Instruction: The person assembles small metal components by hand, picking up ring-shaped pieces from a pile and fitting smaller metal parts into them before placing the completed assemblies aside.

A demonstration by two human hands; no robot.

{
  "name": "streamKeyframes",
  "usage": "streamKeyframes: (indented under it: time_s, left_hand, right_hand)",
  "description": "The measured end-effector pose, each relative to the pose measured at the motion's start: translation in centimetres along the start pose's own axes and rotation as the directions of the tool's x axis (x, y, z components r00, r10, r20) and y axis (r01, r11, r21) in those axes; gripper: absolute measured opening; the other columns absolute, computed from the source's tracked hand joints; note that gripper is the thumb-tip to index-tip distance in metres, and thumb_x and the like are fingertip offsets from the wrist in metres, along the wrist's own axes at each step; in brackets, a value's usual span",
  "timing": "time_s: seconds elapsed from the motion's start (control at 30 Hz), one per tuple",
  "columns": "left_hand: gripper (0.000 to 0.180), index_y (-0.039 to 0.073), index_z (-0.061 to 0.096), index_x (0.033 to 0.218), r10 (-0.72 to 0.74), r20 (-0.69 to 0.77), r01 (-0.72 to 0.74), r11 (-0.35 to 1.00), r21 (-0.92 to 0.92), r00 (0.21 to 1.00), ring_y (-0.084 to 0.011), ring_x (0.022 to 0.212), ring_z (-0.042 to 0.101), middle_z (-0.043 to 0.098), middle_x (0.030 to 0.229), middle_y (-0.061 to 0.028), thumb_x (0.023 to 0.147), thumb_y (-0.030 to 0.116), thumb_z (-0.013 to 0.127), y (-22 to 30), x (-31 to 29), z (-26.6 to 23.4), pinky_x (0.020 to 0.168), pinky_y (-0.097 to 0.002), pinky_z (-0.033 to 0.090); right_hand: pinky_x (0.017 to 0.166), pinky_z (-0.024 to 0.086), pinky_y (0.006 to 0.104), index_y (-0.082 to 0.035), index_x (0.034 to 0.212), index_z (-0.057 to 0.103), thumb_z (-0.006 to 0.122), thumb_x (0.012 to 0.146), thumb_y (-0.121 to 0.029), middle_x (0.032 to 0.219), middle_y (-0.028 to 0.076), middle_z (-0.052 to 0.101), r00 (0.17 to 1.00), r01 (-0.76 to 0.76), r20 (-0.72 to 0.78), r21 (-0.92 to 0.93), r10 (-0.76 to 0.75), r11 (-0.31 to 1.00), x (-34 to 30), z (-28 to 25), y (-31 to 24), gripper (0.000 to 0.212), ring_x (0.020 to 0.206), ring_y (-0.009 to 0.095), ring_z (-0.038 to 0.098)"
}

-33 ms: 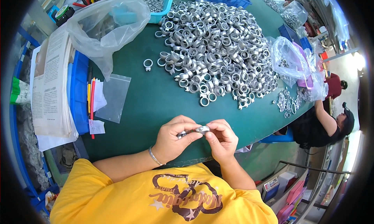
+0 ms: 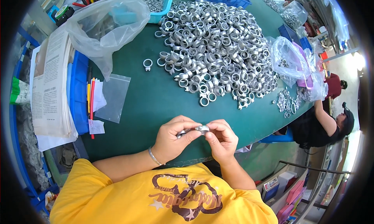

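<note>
Close to the front edge of the green table, my left hand [image 2: 173, 140] and my right hand [image 2: 223, 140] meet over a silver metal ring clamp [image 2: 201, 128]. Both hands pinch it between thumb and fingertips, so much of the ring is covered. My left wrist wears a silver bangle. Beyond my hands lies a big heap of similar ring clamps [image 2: 222, 48]. One single ring clamp [image 2: 147, 64] rests apart, left of the heap.
At left, a blue bin [image 2: 80, 93] stands beside stacked papers [image 2: 52, 79], pencils [image 2: 92, 103] and a flat clear bag [image 2: 114, 98]. A crumpled plastic bag [image 2: 109, 29] and a turquoise basket [image 2: 165, 13] are behind. Another person [image 2: 319, 126] sits at right, near small metal parts [image 2: 287, 103].
The ring clamp has turned very slightly between my fingertips. Everything else looks the same.
</note>
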State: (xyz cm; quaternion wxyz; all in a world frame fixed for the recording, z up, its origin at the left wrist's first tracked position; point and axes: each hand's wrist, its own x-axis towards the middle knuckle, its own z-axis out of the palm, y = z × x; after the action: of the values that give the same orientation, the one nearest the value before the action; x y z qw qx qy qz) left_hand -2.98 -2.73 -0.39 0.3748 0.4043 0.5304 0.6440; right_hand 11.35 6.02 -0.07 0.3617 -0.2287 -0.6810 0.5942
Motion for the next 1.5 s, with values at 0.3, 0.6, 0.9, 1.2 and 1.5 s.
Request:
streamKeyframes:
  time_s: [0.3,0.6,0.9,1.2,1.5]
  left_hand:
    - [0.018,-0.001,0.064,0.094,-0.328,0.069,0.334,0.903,-0.269,0.942,-0.0036,0.054,0.050,0.060,0.070,-0.0020,0.090,0.015,0.056,0.46,0.05,-0.27,0.045,-0.0165,0.038]
    - [0.014,-0.001,0.062,0.098,-0.232,0.036,0.235,0.953,-0.189,0.972,-0.0066,0.055,0.050,0.058,0.088,-0.0048,0.089,0.007,0.054,0.48,0.30,-0.16,0.045,-0.0178,0.038]
    - [0.015,0.000,0.064,0.098,-0.253,0.031,0.250,0.919,-0.303,0.967,-0.0048,0.059,0.052,0.061,0.084,-0.0025,0.086,0.007,0.059,0.04,0.05,-0.16,0.048,-0.0166,0.040]
    - [0.017,0.000,0.064,0.097,-0.023,0.034,0.026,0.997,-0.073,0.999,-0.0073,0.062,0.054,0.059,0.090,-0.0056,0.080,-0.002,0.063,0.03,0.07,-0.22,0.051,-0.0174,0.043]
    - [0.017,0.001,0.065,0.093,-0.015,0.012,0.015,1.000,-0.006,1.000,-0.0074,0.071,0.054,0.062,0.087,-0.0046,0.076,0.000,0.068,0.27,0.20,-0.26,0.061,-0.0182,0.044]
  right_hand:
    - [0.061,0.049,0.0213,0.006,0.101,0.058,0.055,0.088,-0.004,0.092,0.009,0.060,0.957,-0.284,0.029,0.277,0.287,0.918,-0.30,0.20,-0.12,0.016,0.070,0.013,0.060]
    - [0.064,0.051,0.0234,0.004,0.093,0.061,0.065,0.077,0.005,0.093,0.013,0.057,0.996,0.079,-0.035,-0.127,-0.084,0.989,-0.07,0.18,0.09,0.017,0.074,0.017,0.061]
    - [0.069,0.052,0.0264,0.002,0.088,0.062,0.071,0.070,0.006,0.100,0.016,0.058,0.942,0.310,0.014,-0.419,-0.336,0.853,0.35,0.68,-0.63,0.021,0.080,0.021,0.062]
    - [0.071,0.053,0.0279,0.003,0.085,0.062,0.070,0.069,0.007,0.101,0.017,0.060,0.920,0.372,0.073,-0.474,-0.386,0.798,0.32,0.80,-0.16,0.019,0.082,0.024,0.063]
    - [0.071,0.053,0.0287,0.002,0.083,0.061,0.071,0.068,0.006,0.098,0.017,0.061,0.910,0.399,0.098,-0.480,-0.404,0.781,0.24,0.71,-0.08,0.019,0.081,0.024,0.063]
